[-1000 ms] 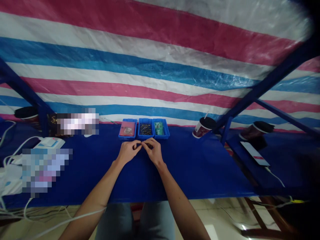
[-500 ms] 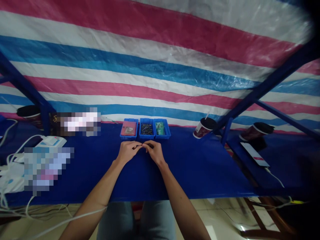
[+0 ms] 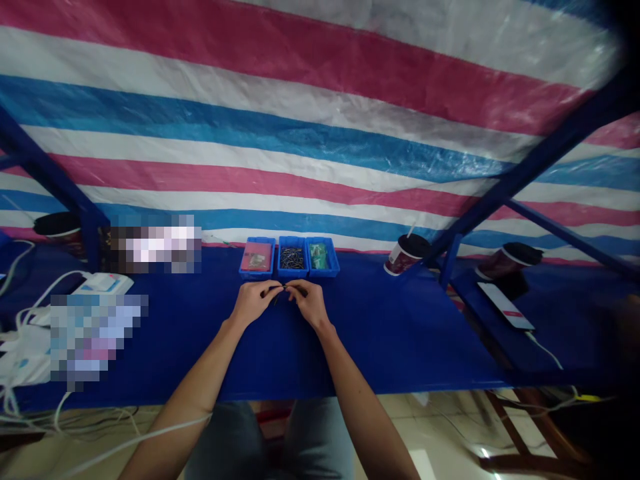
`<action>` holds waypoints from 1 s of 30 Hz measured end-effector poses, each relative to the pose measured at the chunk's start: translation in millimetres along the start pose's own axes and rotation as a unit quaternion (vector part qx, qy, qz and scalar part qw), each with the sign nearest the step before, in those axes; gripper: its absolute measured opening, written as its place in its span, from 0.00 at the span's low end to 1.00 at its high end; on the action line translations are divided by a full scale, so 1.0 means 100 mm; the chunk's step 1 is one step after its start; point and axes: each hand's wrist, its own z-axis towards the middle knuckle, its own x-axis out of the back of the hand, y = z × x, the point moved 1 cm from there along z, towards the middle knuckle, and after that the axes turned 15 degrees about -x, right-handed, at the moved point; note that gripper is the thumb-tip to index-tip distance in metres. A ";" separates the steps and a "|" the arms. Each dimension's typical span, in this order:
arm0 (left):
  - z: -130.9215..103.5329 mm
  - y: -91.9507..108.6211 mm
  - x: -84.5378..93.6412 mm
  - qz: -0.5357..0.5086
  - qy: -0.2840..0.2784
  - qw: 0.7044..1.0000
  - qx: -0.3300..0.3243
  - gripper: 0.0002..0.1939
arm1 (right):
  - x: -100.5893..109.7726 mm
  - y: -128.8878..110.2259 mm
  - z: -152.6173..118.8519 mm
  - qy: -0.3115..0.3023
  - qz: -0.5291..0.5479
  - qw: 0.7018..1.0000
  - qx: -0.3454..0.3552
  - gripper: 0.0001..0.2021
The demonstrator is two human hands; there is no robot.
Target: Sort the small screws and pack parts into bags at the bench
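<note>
My left hand (image 3: pixel 254 300) and my right hand (image 3: pixel 309 301) meet fingertip to fingertip above the table. Both are closed in a pinch on a small dark thin piece (image 3: pixel 285 287), too small to name; the fingers cover most of it. Just beyond my hands stand three blue bins side by side. The left bin (image 3: pixel 256 274) holds a pink packet (image 3: pixel 257 256). In the middle bin (image 3: pixel 293 273) lies a heap of thin dark metal pieces (image 3: pixel 292 258). Green-tinted packets (image 3: pixel 319 254) fill the right bin (image 3: pixel 324 273).
A lidded cup (image 3: pixel 406 255) with a straw stands right of the bins, by a blue frame post (image 3: pixel 450 260). At left lie white power strips (image 3: pixel 103 285) and cables. A phone (image 3: pixel 505 305) rests on the neighbouring table. Striped sheeting (image 3: pixel 300 147) hangs behind the blue table (image 3: pixel 400 333).
The fingertips have shifted slightly, and more of the small dark piece shows between them. Both hands stay at nearly the same place; the view has moved a little.
</note>
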 end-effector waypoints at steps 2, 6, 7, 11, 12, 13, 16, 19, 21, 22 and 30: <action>0.00 0.00 0.00 -0.006 -0.020 1.000 0.000 0.14 | 0.00 -0.02 -0.02 0.007 -0.023 1.000 0.012 0.11; -0.01 0.00 -0.01 -0.012 -0.027 1.000 0.005 0.15 | -0.01 -0.04 -0.03 0.006 -0.058 0.998 0.034 0.10; -0.01 0.00 -0.01 -0.013 -0.028 0.999 0.009 0.14 | -0.01 -0.05 -0.04 0.007 -0.065 0.997 0.040 0.10; -0.01 0.01 -0.01 -0.024 -0.042 0.999 0.014 0.14 | 0.00 -0.09 -0.06 0.019 -0.091 0.993 0.067 0.10; -0.01 0.01 -0.01 -0.025 -0.045 0.999 0.014 0.14 | 0.00 -0.10 -0.06 0.021 -0.100 0.992 0.074 0.11; 0.00 0.01 -0.01 -0.025 -0.046 0.999 0.014 0.14 | 0.00 -0.11 -0.07 0.022 -0.110 0.990 0.082 0.11; -0.01 0.00 -0.01 -0.026 -0.046 0.998 0.015 0.14 | 0.00 -0.12 -0.08 0.021 -0.137 0.985 0.101 0.11; -0.01 0.00 -0.02 -0.019 -0.040 0.999 0.013 0.14 | 0.00 -0.12 -0.08 0.017 -0.158 0.982 0.103 0.11; -0.02 0.00 -0.03 -0.007 -0.032 0.999 0.010 0.14 | 0.00 -0.12 -0.08 0.018 -0.168 0.980 0.103 0.11; -0.02 0.00 -0.04 -0.002 -0.030 1.000 0.009 0.13 | 0.00 -0.12 -0.08 0.019 -0.172 0.980 0.103 0.11; -0.01 0.00 -0.04 -0.001 -0.032 0.999 0.026 0.14 | -0.01 -0.08 -0.06 0.030 -0.202 0.973 0.106 0.14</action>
